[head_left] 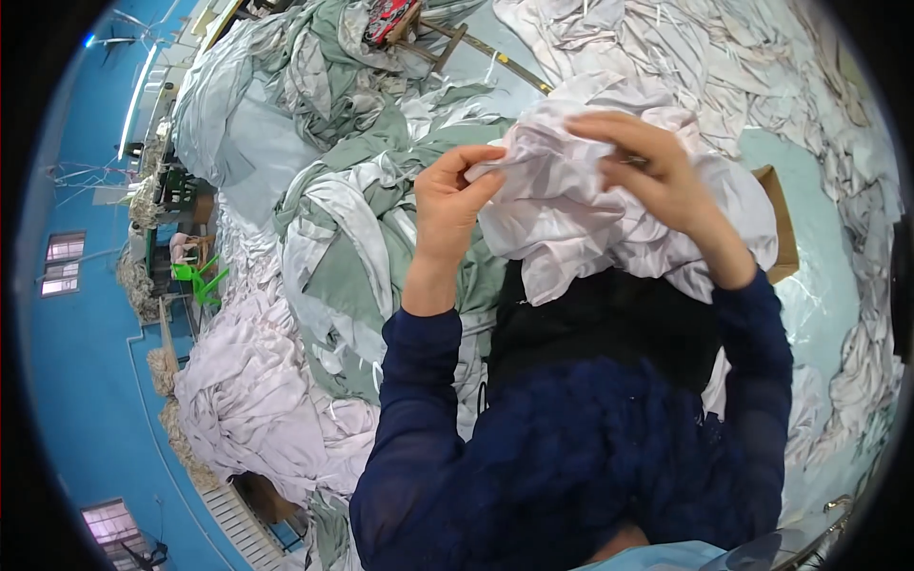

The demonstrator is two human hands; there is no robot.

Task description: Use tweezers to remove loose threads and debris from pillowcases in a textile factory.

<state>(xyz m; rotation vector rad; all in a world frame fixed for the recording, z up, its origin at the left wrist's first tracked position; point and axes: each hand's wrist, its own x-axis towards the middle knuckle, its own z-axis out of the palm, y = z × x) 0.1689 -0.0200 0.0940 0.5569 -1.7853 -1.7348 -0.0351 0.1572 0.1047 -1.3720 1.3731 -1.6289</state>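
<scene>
A bunched pale pinkish-white cloth lies over my lap, heaped up with many folds. At its left side my left hand pinches the cloth's edge between thumb and fingertips. My right hand is over the upper middle of the heap, its fingers stretched out and apart from the thumb. That hand is slightly smeared by motion, and nothing shows gripped in it. Part of the cloth hangs down in front of my black lower garment.
Green and white cloth is piled close on my left, with a pale pile below it. More pale cloth spreads beyond my hands. A cardboard box stands at the right. A green plastic chair is far left by the blue wall.
</scene>
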